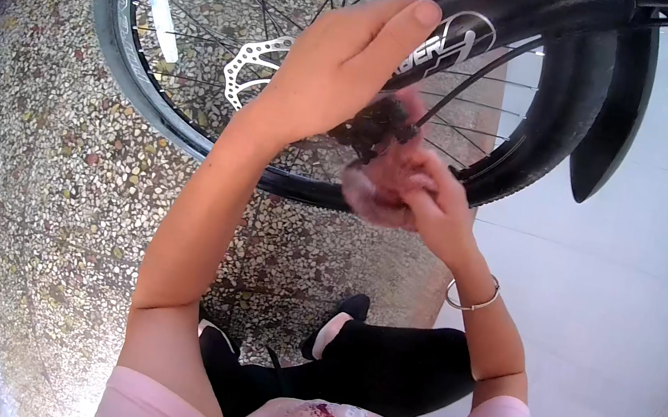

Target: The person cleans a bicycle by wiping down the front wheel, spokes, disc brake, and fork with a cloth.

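The pink cloth (378,194) is bunched at the black brake caliper (376,125), beside the fork leg (430,55), with the right hand's (438,201) fingers closed on it. It looks light, soft and floppy, so a gathered fold likely gives the best hold. The left hand (336,63) lies against the fork leg, probably stiff and smooth; whether its fingers clamp there, I cannot tell.

Left grip (345,65) on fork (471,39); right grip (440,200): cloth (373,195), apparently.
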A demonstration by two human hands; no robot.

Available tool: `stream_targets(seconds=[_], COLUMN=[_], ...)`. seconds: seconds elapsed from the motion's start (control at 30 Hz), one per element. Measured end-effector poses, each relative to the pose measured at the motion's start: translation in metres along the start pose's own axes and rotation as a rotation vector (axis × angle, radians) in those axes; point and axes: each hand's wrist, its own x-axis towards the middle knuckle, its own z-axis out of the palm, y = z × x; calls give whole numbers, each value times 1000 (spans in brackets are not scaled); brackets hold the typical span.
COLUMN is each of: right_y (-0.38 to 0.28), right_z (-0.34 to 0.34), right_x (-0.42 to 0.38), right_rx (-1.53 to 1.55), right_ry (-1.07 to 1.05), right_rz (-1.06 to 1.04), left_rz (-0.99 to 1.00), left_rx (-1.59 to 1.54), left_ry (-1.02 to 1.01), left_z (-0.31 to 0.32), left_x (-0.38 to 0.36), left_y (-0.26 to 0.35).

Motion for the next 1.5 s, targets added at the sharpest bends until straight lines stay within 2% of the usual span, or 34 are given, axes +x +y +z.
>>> stream_targets(seconds=[0.07, 0.1, 0.17, 0.2, 0.27, 0.33, 0.37, 0.43, 0.47, 0.53, 0.57, 0.6, 0.63, 0.67, 0.7, 0.73, 0.8, 0.83, 0.87, 0.93, 0.97, 1.03, 1.07, 1.13, 1.2, 1.27, 1.33, 1.4, 1.43, 1.5], right_y=[13, 24, 40, 48, 59, 69, 79, 99, 100, 94, 97, 98, 97, 96, 94, 96, 100, 95, 103, 125, 136, 156, 161, 172, 186, 201, 212, 211, 213, 217], right_z=[-3, -2, 2, 4, 4, 0, -2, -3, -2, -9, -10, -11, -13, -16, -21, -27, -43, -55, -59, -70, -77, -88, -89, -86, -71, -53, -38, -30, -29, -20], right_x=[-2, -8, -16, -19, -26, -35, -39, -48, -52, -62, -67, -73, -81, -89, -94, -91, -83, -83, -85, -87, -86, -80, -76, -68, -57, -47, -36, -35, -35, -30], right_rx=[-168, -420, -414, -430, -271, 215, 258, 465, 510, 942, 1063, 1089, 1138, 1178, 1214, 1231, 590, 432, 441, 534, 547, 503, 513, 472, 527, 592, 754, 726, 798, 910], right_ry=[-416, -459, -523, -581, -594, -525, -521, -384, -369, -222, -239, -242, -375, -508, -604, -603, -659, -593, -591, -236, -228, 32, 38, 198, 225, 243, 262, 306, 329, 401], right_rz=[111, -18, -57, -89, -25, 153, 144, 109, 105, 385, 405, 406, 406, 403, 224, 223, -144, -35, -36, 155, 149, 214, 212, 227, 213, 201, 167, 229, 253, 318], left_rz=[3, -12, 4, -108, 90, 498, 602, 621, 560, 378, 69, -66, -198, -206, -338, -470, -606, -638, -668, -611, -503, -317, -316, -42, -75, -68, -187, -253, -256, -353], left_rx=[49, -29, -187, -72, 95, 378, 473, 692, 729, 764, 720, 657, 595, 608, 494, 375, 266, 219, 170, 101, 213, 345, 352, 1059, 1048, 666, 323, 437, 455, 403], left_ry=[-13, -16, -11, 101, 225, 495, 558, 328, 72, -452, -598, -583, -559, -564, -514, -461, -416, -288, -157, -119, -77, -37, -45, -187, -131, 1, 121, -364, -357, -105], left_z=[-2, -2, -1, 0, -6, -3, -3, -5, 6, 29, 45, 60, 73, 79, 81, 82, 86, 90, 94, 92, 92, 95, 97, 98, 114, 122, 146, 144, 143, 140], left_x=[0, 0, -1, -3, -3, -1, -8, -45, -63, -99, -118, -130, -138, -147, -157, -167, -170, -165, -163, -153, -146, -132, -125, -115, -111, -115, -126, -141, -154, -177], left_y=[5, 8, 6, -1, -16, -17, -10, 17, 21, 28, 28, 27, 21, 7, -13, -31, -35, -31, -27, -26, -23, -27, -37, -58, -69, -79, -72, -69, -68, -69])
